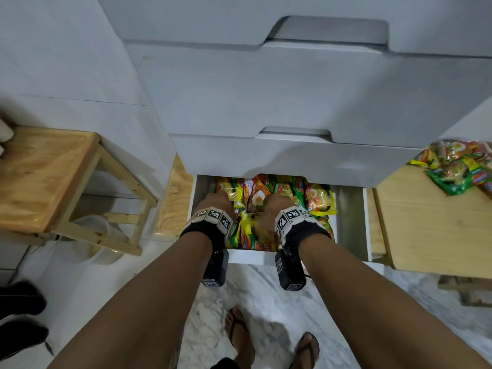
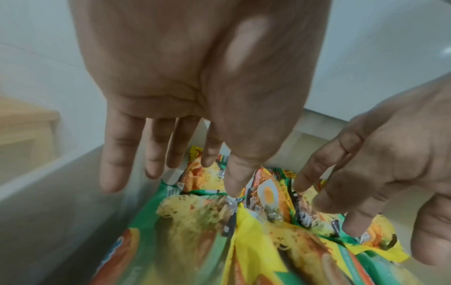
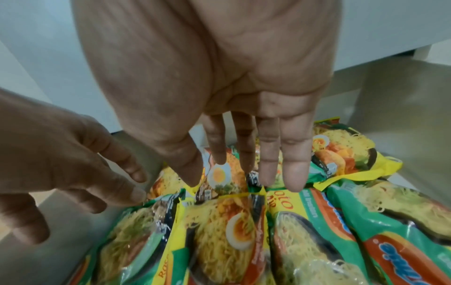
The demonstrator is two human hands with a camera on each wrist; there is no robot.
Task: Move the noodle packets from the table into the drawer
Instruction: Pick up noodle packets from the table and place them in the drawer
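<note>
Both hands' fingers (image 2: pixel 114 154) straight, holding nothing, over noodle pkts (image 1: pixel 319 199) in drawer (image 1: pixel 351 225).

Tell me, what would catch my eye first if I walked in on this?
The bright yellow, green and red noodle packets filling the open bottom drawer of a white cabinet, with the left hand and right hand over them, fingers straight. More noodle packets on the table lie on the wooden table to the right, and the person's sandalled feet show on the marble floor below.
</note>
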